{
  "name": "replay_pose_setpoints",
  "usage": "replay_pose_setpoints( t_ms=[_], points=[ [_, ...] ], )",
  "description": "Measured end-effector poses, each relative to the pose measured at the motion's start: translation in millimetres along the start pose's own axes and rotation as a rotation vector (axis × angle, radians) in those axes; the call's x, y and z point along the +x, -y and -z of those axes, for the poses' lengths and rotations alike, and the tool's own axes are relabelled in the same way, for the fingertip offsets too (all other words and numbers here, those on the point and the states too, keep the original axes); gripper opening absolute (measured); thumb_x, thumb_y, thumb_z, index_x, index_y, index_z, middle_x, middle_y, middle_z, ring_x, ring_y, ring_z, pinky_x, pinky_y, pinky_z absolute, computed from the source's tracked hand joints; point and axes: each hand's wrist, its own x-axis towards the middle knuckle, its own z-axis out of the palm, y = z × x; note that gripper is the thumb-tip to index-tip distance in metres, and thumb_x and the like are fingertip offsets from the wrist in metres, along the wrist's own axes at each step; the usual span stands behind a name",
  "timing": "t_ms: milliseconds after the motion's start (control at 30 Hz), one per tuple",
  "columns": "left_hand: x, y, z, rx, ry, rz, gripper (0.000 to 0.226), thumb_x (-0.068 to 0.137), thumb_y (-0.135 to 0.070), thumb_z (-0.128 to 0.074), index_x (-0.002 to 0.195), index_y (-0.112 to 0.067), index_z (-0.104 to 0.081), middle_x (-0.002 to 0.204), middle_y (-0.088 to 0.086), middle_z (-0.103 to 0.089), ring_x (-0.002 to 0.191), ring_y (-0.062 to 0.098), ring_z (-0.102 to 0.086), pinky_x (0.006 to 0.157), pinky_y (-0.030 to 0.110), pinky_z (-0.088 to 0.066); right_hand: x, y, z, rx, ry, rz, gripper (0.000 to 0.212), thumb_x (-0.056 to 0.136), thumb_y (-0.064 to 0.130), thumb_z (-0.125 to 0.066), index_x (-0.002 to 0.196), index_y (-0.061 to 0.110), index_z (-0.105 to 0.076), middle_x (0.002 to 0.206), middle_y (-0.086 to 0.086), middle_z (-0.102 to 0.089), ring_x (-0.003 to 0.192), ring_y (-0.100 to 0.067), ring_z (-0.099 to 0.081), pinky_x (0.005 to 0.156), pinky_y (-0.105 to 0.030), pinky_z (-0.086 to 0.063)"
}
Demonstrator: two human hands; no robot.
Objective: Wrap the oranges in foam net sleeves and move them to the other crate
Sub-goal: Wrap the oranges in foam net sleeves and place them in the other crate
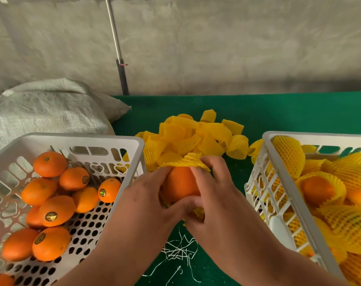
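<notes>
While both hands — left hand (146, 195), right hand (214, 195) — grip a smooth orange (180, 183), yellow foam mesh sleeve (185, 162) (crinkled) caps it.

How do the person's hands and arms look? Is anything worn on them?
Both the left hand and the right hand are bare: no gloves, rings, watch or bracelet show. Both forearms are bare too, with no sleeve visible up to the picture's bottom edge.
</notes>
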Motion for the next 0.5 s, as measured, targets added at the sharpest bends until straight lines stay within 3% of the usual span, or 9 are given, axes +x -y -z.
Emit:
replay_pose_setpoints(
  t_ms=[133,233,333,400,500],
  points=[
    [1.1,-1.5,0.3,-0.127,0.122,0.037,0.039,0.072,-0.075,-0.056,0.11,-0.071,-0.048,0.105,-0.037,-0.057,0.076,-0.002,-0.07,0.075,0.021,-0.054,1.2,-2.1,1.9,-0.028,-0.018,-0.042,0.073,0.085,0.045,-0.083,0.137,0.042,-0.032,0.153,0.015,-0.019,0.096,-0.004,-0.051,0.066,0.001,-0.035],
    [2.1,-2.7,2.0,-0.118,0.108,0.013,0.034,0.076,-0.065,-0.063,0.103,-0.079,-0.047,0.1,-0.037,-0.063,0.076,-0.005,-0.069,0.067,0.012,-0.049,0.9,-1.3,2.2,-0.054,-0.016,-0.051,0.071,0.086,0.041,-0.084,0.135,0.041,-0.033,0.154,0.014,-0.018,0.095,-0.008,-0.06,0.064,-0.001,-0.035],
    [1.4,-0.5,-0.5,-0.016,-0.03,-0.038,0.031,0.071,-0.069,-0.06,0.096,-0.051,-0.065,0.085,-0.026,-0.067,0.078,0.002,-0.067,0.072,0.017,-0.051,-0.3,8.0,3.5,-0.046,-0.023,-0.013,0.068,0.084,0.035,-0.084,0.136,0.037,-0.041,0.153,0.01,-0.025,0.09,-0.01,-0.067,0.067,-0.007,-0.049],
    [-0.1,1.4,-2.4,0.035,-0.096,-0.055,0.036,0.07,-0.071,-0.058,0.09,-0.043,-0.065,0.078,-0.022,-0.067,0.074,0.005,-0.066,0.071,0.021,-0.052,-0.8,12.3,4.0,-0.03,-0.014,0.025,0.067,0.083,0.032,-0.083,0.137,0.037,-0.043,0.153,0.011,-0.025,0.086,-0.008,-0.068,0.07,-0.013,-0.057],
    [-0.1,3.6,-0.9,0.092,-0.154,-0.067,0.035,0.074,-0.072,-0.062,0.088,-0.041,-0.063,0.071,-0.016,-0.064,0.071,0.006,-0.064,0.06,0.025,-0.052,-1.4,13.1,6.3,0.008,0.002,0.095,0.065,0.087,0.031,-0.076,0.141,0.041,-0.04,0.153,0.018,-0.022,0.075,0.001,-0.062,0.065,-0.007,-0.05]
  ],
)
